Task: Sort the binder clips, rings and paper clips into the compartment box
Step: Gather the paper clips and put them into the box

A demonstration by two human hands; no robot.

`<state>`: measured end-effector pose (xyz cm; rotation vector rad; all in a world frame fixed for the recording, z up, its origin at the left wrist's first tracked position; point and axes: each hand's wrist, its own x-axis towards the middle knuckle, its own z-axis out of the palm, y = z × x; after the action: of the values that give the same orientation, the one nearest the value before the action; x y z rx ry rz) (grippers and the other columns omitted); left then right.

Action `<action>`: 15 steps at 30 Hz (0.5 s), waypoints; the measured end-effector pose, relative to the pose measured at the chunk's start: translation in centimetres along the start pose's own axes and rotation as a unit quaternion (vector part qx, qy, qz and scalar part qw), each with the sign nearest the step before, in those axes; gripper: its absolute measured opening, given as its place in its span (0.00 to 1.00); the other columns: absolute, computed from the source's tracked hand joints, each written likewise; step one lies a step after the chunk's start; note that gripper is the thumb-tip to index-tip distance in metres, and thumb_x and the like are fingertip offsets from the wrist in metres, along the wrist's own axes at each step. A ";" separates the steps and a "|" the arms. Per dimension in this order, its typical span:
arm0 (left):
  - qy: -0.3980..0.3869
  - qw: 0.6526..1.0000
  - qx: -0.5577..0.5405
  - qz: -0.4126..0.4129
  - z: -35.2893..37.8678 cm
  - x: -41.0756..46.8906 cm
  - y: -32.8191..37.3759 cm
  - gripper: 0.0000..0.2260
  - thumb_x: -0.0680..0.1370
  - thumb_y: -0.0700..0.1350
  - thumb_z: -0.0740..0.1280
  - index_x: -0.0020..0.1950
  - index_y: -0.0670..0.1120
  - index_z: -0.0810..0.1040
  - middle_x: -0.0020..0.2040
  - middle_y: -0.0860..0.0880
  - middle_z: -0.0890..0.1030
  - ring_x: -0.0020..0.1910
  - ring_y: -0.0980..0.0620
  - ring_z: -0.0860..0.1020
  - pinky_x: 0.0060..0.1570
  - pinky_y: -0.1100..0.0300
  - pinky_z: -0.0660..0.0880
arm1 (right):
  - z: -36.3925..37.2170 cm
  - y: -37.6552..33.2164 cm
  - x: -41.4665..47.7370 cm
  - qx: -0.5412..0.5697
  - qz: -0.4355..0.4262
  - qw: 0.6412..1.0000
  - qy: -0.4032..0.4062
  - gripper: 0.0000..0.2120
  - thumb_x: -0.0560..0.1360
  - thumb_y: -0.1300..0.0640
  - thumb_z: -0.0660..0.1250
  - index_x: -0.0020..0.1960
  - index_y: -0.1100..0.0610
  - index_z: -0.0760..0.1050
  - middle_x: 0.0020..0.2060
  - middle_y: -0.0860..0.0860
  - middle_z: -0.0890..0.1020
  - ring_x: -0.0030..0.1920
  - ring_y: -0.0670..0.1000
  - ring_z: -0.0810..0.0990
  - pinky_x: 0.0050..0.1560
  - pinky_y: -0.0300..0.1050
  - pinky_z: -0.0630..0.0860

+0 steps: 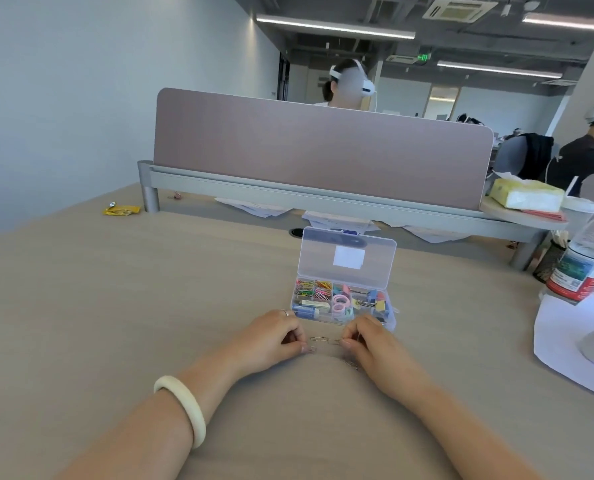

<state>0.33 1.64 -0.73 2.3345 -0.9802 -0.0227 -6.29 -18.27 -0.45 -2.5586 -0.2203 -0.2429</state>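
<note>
A white bangle [184,407] circles the left wrist. Just in front of the compartment box [342,303], the left hand [271,341] and right hand [371,341] pinch opposite ends of linked metal paper clips [325,340] on the table [115,306]. The box's lid stands open; coloured clips, pink rings and binder clips fill its compartments.

Light wood-look desk [115,306]. Clear compartment box [340,306] sits mid-desk, lid open. Just in front of box: silver paper clips [325,340] lying on the surface, both hands resting there too, left hand [271,336], right hand [375,341]. Far left of box, near the divider post: yellow wrapper [120,210]. Right of box: white paper sheet [565,341], water bottle [586,258], black mesh holder [548,261].
</note>
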 end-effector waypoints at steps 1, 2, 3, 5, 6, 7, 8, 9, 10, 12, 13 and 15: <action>0.002 1.000 0.000 0.003 0.0 0.0 0.0 0.05 0.74 0.47 0.67 0.41 0.46 0.77 0.37 0.57 0.72 0.35 0.60 0.69 0.35 0.71 0.64 | -0.3 0.0 0.1 0.011 0.008 1.000 0.013 0.12 0.77 0.57 0.61 0.37 0.47 0.64 0.38 0.43 0.71 0.39 0.42 0.71 0.41 0.35 0.67; 0.005 1.000 -0.002 0.004 0.0 0.0 0.0 0.05 0.74 0.46 0.67 0.41 0.45 0.77 0.38 0.55 0.73 0.35 0.61 0.69 0.35 0.72 0.64 | -0.6 0.0 0.5 0.019 0.017 0.999 0.026 0.12 0.77 0.57 0.61 0.37 0.48 0.65 0.37 0.43 0.71 0.38 0.43 0.70 0.39 0.35 0.67; 0.007 1.000 -0.004 0.006 0.0 0.0 0.0 0.05 0.74 0.46 0.66 0.42 0.44 0.78 0.39 0.54 0.73 0.36 0.61 0.69 0.35 0.73 0.64 | -1.0 0.0 1.2 0.023 0.024 0.999 0.038 0.12 0.77 0.56 0.61 0.36 0.48 0.64 0.36 0.43 0.70 0.37 0.43 0.69 0.38 0.35 0.66; 0.009 1.000 -0.007 0.007 0.0 0.1 0.0 0.05 0.74 0.46 0.66 0.42 0.44 0.77 0.39 0.54 0.73 0.36 0.61 0.69 0.35 0.73 0.64 | -2.0 -0.1 3.1 0.011 0.040 0.998 0.052 0.14 0.77 0.55 0.62 0.34 0.48 0.64 0.35 0.44 0.69 0.35 0.44 0.68 0.37 0.40 0.65; 0.009 1.000 -0.008 0.008 0.1 0.2 -0.1 0.05 0.74 0.46 0.67 0.42 0.44 0.77 0.38 0.55 0.71 0.35 0.62 0.69 0.35 0.73 0.64 | -2.4 -0.2 4.4 -0.004 0.047 0.998 0.051 0.15 0.77 0.55 0.62 0.33 0.48 0.64 0.35 0.45 0.69 0.35 0.46 0.68 0.37 0.42 0.65; 0.009 1.000 -0.009 0.009 0.1 0.2 -0.1 0.05 0.74 0.46 0.67 0.41 0.45 0.77 0.37 0.57 0.70 0.35 0.62 0.69 0.35 0.73 0.64 | -2.7 -0.4 5.6 -0.028 0.053 0.997 0.043 0.14 0.77 0.56 0.61 0.33 0.50 0.65 0.35 0.47 0.70 0.34 0.48 0.68 0.37 0.43 0.65; 0.008 1.000 -0.011 0.009 0.1 0.3 -0.2 0.05 0.74 0.46 0.67 0.41 0.45 0.77 0.36 0.58 0.69 0.34 0.62 0.69 0.35 0.73 0.64 | -2.9 -0.5 6.9 -0.059 0.061 0.996 0.031 0.14 0.77 0.57 0.60 0.33 0.52 0.66 0.36 0.49 0.71 0.34 0.50 0.68 0.37 0.44 0.66; 0.009 1.000 -0.012 0.010 0.2 0.3 -0.3 0.05 0.74 0.46 0.67 0.40 0.45 0.76 0.36 0.58 0.69 0.34 0.62 0.69 0.34 0.73 0.64 | -2.9 -0.6 8.0 -0.091 0.067 0.993 0.018 0.13 0.77 0.58 0.59 0.33 0.54 0.66 0.37 0.51 0.72 0.34 0.51 0.69 0.37 0.44 0.67; 0.011 1.000 -0.013 0.011 0.2 0.3 -0.4 0.05 0.74 0.46 0.67 0.40 0.45 0.76 0.35 0.58 0.69 0.34 0.62 0.69 0.34 0.73 0.64 | -2.7 -0.7 9.0 -0.118 0.069 0.991 0.008 0.14 0.76 0.58 0.59 0.32 0.54 0.66 0.38 0.53 0.72 0.34 0.52 0.70 0.37 0.45 0.68; 0.015 1.000 -0.015 0.017 0.3 0.3 -0.6 0.06 0.74 0.46 0.67 0.40 0.45 0.76 0.35 0.59 0.70 0.35 0.62 0.69 0.36 0.72 0.64 | -1.9 -0.7 10.4 -0.145 0.072 0.987 -0.010 0.14 0.76 0.58 0.61 0.32 0.55 0.67 0.41 0.55 0.76 0.38 0.55 0.75 0.41 0.47 0.72; 0.014 1.000 -0.015 0.020 0.2 0.3 -0.7 0.06 0.74 0.46 0.67 0.40 0.45 0.76 0.36 0.59 0.70 0.36 0.62 0.69 0.37 0.71 0.64 | -1.5 -0.7 10.8 -0.148 0.075 0.986 -0.014 0.13 0.75 0.58 0.61 0.32 0.56 0.68 0.42 0.57 0.77 0.40 0.57 0.77 0.42 0.48 0.72; 0.014 0.999 -0.017 0.024 0.1 0.4 -0.7 0.05 0.74 0.46 0.67 0.40 0.45 0.76 0.36 0.59 0.69 0.36 0.62 0.69 0.36 0.73 0.64 | -0.9 -0.9 11.4 -0.157 0.079 0.984 -0.016 0.11 0.75 0.59 0.62 0.33 0.58 0.71 0.42 0.58 0.80 0.40 0.58 0.80 0.41 0.48 0.74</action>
<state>1.06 1.73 -1.13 2.2732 -1.0137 0.0119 4.46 -16.77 3.21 -2.8762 0.0118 -0.1872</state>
